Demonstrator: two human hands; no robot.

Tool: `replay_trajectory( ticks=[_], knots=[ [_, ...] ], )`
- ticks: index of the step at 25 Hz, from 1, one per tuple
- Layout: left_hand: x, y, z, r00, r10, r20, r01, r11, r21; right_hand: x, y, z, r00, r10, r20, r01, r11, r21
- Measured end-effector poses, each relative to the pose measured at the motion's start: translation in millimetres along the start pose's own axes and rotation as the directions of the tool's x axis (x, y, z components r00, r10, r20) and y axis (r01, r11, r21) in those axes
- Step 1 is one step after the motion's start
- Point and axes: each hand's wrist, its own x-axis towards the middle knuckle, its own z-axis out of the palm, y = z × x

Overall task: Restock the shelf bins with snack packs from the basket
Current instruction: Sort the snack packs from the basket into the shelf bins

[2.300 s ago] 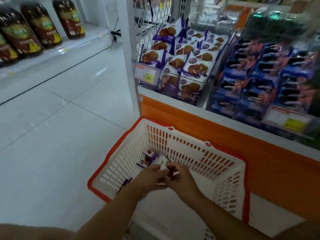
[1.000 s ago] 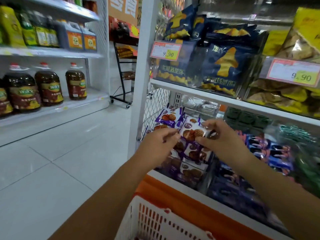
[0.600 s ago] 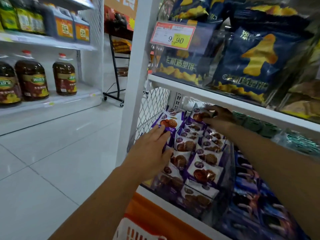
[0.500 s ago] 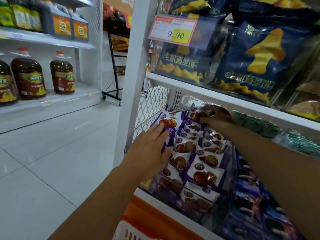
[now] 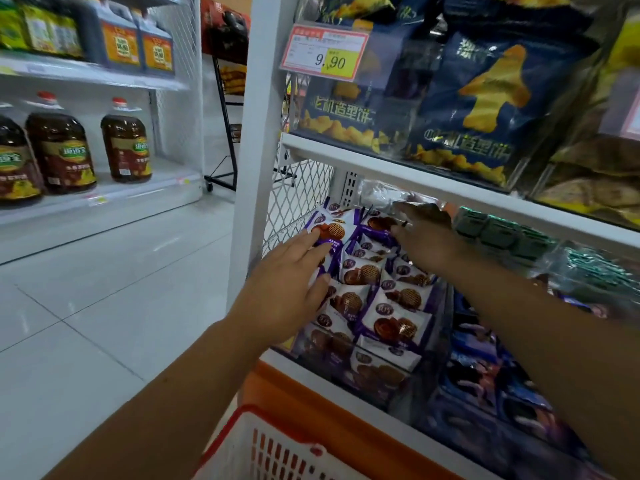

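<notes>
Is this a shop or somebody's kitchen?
Most likely a shop, like a supermarket. A price tag reading 9.90 hangs on the shelf, many identical biscuit packs fill a bin, and rows of matching oil bottles line the shelves across the aisle.

The snack packs (image 5: 396, 322) are small white-and-purple pouches printed with round brown waffle biscuits. They fill the leftmost shelf bin (image 5: 377, 379), a clear-fronted compartment on the lower shelf beside the wire mesh side panel, stacked in overlapping rows that slope up toward the back. The basket (image 5: 277, 448) is white plastic lattice with a red rim; only its near corner shows at the bottom edge, below the shelf's orange base.
</notes>
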Motion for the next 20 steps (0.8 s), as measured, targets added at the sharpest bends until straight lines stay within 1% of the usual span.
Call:
replay_trajectory(
  ticks=[1, 2, 4, 5, 6, 7, 8, 9, 10, 11, 12, 13, 14, 15, 16, 17, 18, 19, 20],
  knots=[
    [-10, 3, -6, 0.998, 0.021, -0.057, -0.021, 1.0, 0.003, -24, -6, -4, 0.994, -0.075, -0.076, 0.078, 0.996, 0.035],
    [-23, 5, -11, 0.994, 0.04, -0.104, -0.039, 0.999, 0.007, -51, -12, -4, 0.971, -0.153, -0.183, 0.167, 0.984, 0.068],
    [-58, 12, -13, 0.988, 0.064, -0.141, -0.061, 0.998, 0.023, -112, -25, 5, 0.896, -0.254, -0.365, 0.327, 0.933, 0.152],
    [-81, 15, -8, 0.99, 0.065, -0.122, -0.063, 0.998, 0.025, -142, -30, 13, 0.863, -0.29, -0.415, 0.394, 0.899, 0.192],
    [-107, 17, -3, 0.995, 0.074, -0.071, -0.072, 0.997, 0.024, -169, -33, 26, 0.836, -0.323, -0.443, 0.449, 0.867, 0.215],
    [-136, 18, 4, 0.996, 0.084, 0.015, -0.084, 0.996, 0.026, -198, -36, 41, 0.819, -0.356, -0.45, 0.491, 0.84, 0.229],
    [-162, 18, 12, 0.989, 0.074, 0.131, -0.079, 0.996, 0.032, -222, -37, 62, 0.823, -0.369, -0.432, 0.501, 0.83, 0.245],
    [-188, 14, 20, 0.964, 0.016, 0.267, -0.03, 0.998, 0.047, -245, -38, 85, 0.859, -0.359, -0.365, 0.465, 0.844, 0.266],
    [-211, 8, 31, 0.917, -0.078, 0.391, 0.06, 0.997, 0.058, -265, -37, 111, 0.906, -0.338, -0.253, 0.4, 0.879, 0.258],
    [-231, 0, 45, 0.856, -0.176, 0.487, 0.162, 0.984, 0.071, -282, -34, 140, 0.944, -0.311, -0.106, 0.328, 0.92, 0.217],
    [-249, -9, 60, 0.787, -0.26, 0.56, 0.256, 0.963, 0.087, -298, -29, 171, 0.962, -0.263, 0.07, 0.244, 0.949, 0.201],
    [-265, -17, 76, 0.704, -0.343, 0.622, 0.352, 0.929, 0.113, -310, -25, 199, 0.947, -0.194, 0.255, 0.132, 0.961, 0.241],
    [-281, -25, 92, 0.615, -0.42, 0.668, 0.443, 0.884, 0.148, -319, -22, 226, 0.897, -0.132, 0.421, 0.017, 0.964, 0.266],
    [-294, -32, 106, 0.532, -0.473, 0.703, 0.5, 0.845, 0.191, -325, -18, 250, 0.843, -0.094, 0.53, -0.046, 0.969, 0.244],
    [-305, -37, 119, 0.463, -0.495, 0.735, 0.522, 0.823, 0.225, -329, -16, 272, 0.793, -0.068, 0.605, -0.055, 0.981, 0.184],
    [-313, -41, 130, 0.411, -0.503, 0.76, 0.537, 0.808, 0.244, -330, -14, 290, 0.751, -0.053, 0.658, -0.021, 0.994, 0.104],
    [-318, -44, 139, 0.372, -0.503, 0.781, 0.553, 0.795, 0.249, -330, -14, 308, 0.717, -0.068, 0.694, 0.055, 0.998, 0.042],
    [-321, -45, 147, 0.344, -0.498, 0.796, 0.566, 0.786, 0.248, -327, -16, 325, 0.689, -0.101, 0.718, 0.118, 0.993, 0.026],
    [-322, -45, 152, 0.326, -0.49, 0.809, 0.573, 0.783, 0.243, -323, -19, 339, 0.671, -0.145, 0.727, 0.158, 0.986, 0.051]
  ],
)
